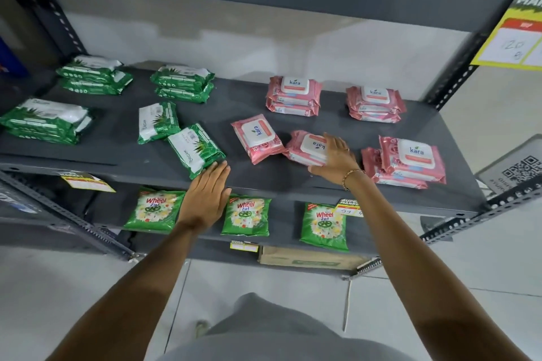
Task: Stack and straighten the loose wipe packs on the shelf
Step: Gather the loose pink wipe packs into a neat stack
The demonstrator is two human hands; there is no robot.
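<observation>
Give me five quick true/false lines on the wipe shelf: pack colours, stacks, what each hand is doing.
1. The right hand rests on a pink wipe pack. True.
2. The left hand holds a green wipe pack lifted off the shelf. False: it is flat and open at the shelf's front edge, fingertips by a green pack that lies on the shelf.
3. Green packs sit on the left of the shelf, pink ones on the right. True.
4. Every pink pack is in a stack. False: one skewed pink pack lies alone.
5. The lower shelf holds pink packs. False: it holds green Wheel pouches.
</observation>
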